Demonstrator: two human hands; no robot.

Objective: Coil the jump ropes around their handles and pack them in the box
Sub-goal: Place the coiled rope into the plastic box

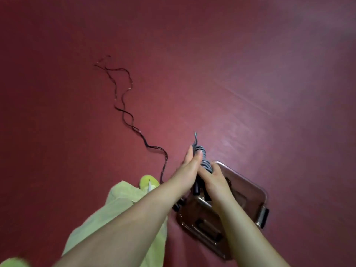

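Note:
A grey jump rope (pixel 202 158) is wound in tight coils around its black handles (pixel 196 187), with a short free end sticking up. My right hand (pixel 213 179) grips the coiled bundle from the right. My left hand (pixel 187 166) lies against its left side with the fingers nearly straight and the thumb over the coils. Below my hands, a clear plastic box (pixel 250 187) sits on the floor, dark items showing inside it. A second, black jump rope (pixel 126 110) lies uncoiled in waves across the red floor to the left.
My leg in light green trousers (pixel 123 201) and a green shoe (pixel 148 182) stand just left of the box, beside the near end of the black rope. A black latch (pixel 264 216) sticks out on the box's right side. Red floor spreads all around.

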